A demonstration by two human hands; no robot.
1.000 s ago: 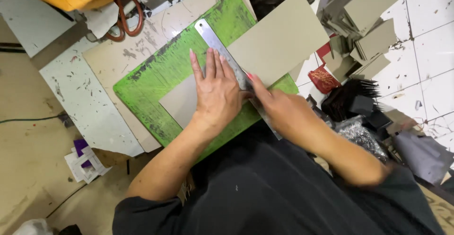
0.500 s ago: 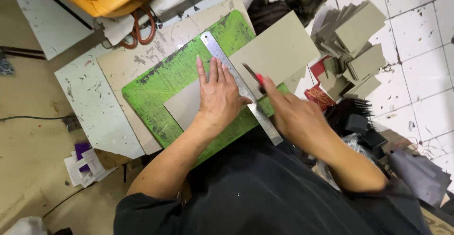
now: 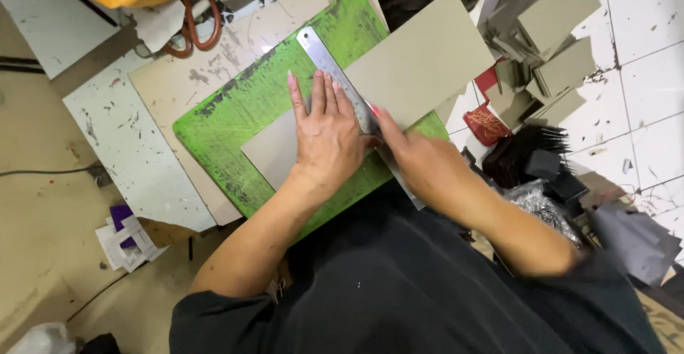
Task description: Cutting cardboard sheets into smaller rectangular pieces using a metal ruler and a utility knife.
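Fingers spread, left hand (image 3: 329, 136) is pinning steel ruler (image 3: 353, 108) flat on grey card (image 3: 420, 62) at frame centre; right hand (image 3: 420, 161) is gripping a red-tipped cutter (image 3: 372, 111) against its edge.

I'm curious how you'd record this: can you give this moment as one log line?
left hand: flat on ruler | right hand: red-tipped knife at ruler edge | grey card on green mat

The left hand (image 3: 328, 136) is pressing down flat, fingers spread forward; the right hand (image 3: 420, 161) is curling closed beside it, both forearms angling inward.
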